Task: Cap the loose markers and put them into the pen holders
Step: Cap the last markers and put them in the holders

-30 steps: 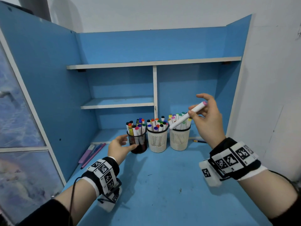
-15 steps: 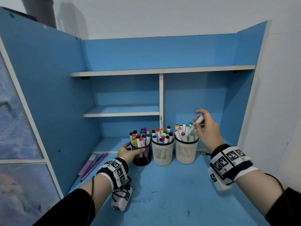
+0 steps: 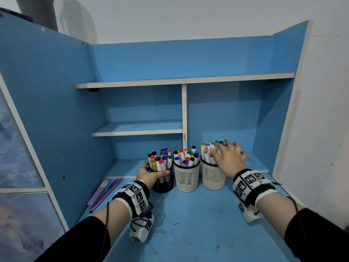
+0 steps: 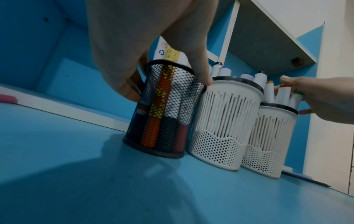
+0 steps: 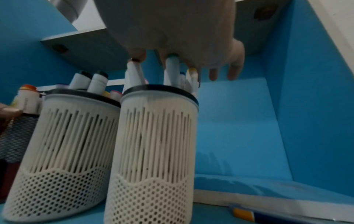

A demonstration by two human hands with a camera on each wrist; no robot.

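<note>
Fingers [image 3: 234, 148] of the right hand [image 3: 229, 161], now spread empty, released the marker into the 3 o'clock white holder [image 3: 212, 176]; left hand [image 3: 149, 173] grips the black holder [image 3: 166, 184].

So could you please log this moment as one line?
left hand grips black mesh holder | right hand open over right white holder markers

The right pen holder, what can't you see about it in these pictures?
- Right white pen holder, head view: the right hand covers some marker tops.
- Right wrist view: the palm hides those caps; which marker just went in is unclear.
- Left wrist view: the middle white pen holder hides part of it.
- Marker labels: too small.
</note>
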